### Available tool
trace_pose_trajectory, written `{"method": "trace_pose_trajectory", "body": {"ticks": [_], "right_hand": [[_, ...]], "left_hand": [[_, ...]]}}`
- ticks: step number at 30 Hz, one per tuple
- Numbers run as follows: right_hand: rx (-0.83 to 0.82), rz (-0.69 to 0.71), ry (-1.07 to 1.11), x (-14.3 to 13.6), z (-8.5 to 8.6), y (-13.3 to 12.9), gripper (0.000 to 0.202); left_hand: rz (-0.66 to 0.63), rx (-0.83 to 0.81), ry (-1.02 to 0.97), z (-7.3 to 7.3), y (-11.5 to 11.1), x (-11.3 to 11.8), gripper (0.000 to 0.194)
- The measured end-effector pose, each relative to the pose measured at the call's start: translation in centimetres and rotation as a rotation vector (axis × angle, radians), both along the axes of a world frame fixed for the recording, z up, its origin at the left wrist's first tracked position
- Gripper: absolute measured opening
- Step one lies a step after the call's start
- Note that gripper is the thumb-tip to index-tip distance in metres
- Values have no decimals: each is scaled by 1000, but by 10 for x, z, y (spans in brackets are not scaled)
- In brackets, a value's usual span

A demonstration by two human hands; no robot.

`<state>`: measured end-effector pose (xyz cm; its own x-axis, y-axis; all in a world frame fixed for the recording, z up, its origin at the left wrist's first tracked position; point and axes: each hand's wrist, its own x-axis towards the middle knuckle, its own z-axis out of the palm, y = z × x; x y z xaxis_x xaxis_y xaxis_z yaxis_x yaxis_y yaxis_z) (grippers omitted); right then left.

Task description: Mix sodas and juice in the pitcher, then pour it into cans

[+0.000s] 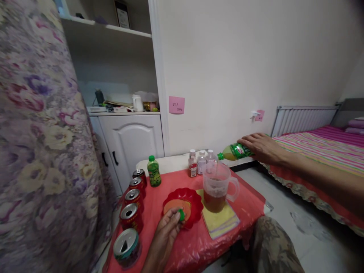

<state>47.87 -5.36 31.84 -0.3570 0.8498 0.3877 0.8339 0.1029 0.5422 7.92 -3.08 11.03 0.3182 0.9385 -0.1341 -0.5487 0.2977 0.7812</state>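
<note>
My right hand (pixel 258 146) grips a green-labelled plastic bottle (pixel 234 151), tilted with its open mouth to the left. A thin stream runs from the mouth into a clear plastic measuring jug (pixel 216 185), partly filled with brown liquid. The jug stands on a yellow folded cloth (pixel 224 222). Between the fingertips of my left hand (pixel 167 225) is a small green bottle cap (pixel 181 215), held above a red scalloped plate (pixel 196 204) with an orange flat piece (pixel 170 207) in it.
Several opened drink cans (pixel 131 217) line the left side of the red-covered table (pixel 159 242). A capped green bottle (pixel 154 171) stands behind them, and several small bottles (pixel 201 162) stand at the back. A bed (pixel 318 148) is on the right, a floral curtain (pixel 42 132) on the left.
</note>
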Motion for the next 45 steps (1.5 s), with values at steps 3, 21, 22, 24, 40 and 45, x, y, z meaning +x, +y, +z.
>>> {"method": "trace_pose_trajectory", "body": {"ticks": [3, 21, 22, 24, 40, 45], "right_hand": [[17, 0, -26, 0, 6, 1, 60], [61, 98, -104, -2, 25, 5, 48], [60, 109, -109, -2, 26, 6, 46], [51, 122, -116, -4, 26, 6, 45], [-9, 167, -186, -19, 29, 17, 41], [-36, 180, -269, -25, 29, 25, 45]], "left_hand": [[0, 9, -1, -2, 3, 0, 38], [15, 3, 23, -1, 1, -1, 37], [10, 5, 24, -1, 1, -1, 37], [-1, 8, 25, -2, 2, -2, 36], [-7, 9, 32, 0, 2, -2, 38], [-6, 13, 45, 0, 2, -2, 37]]}}
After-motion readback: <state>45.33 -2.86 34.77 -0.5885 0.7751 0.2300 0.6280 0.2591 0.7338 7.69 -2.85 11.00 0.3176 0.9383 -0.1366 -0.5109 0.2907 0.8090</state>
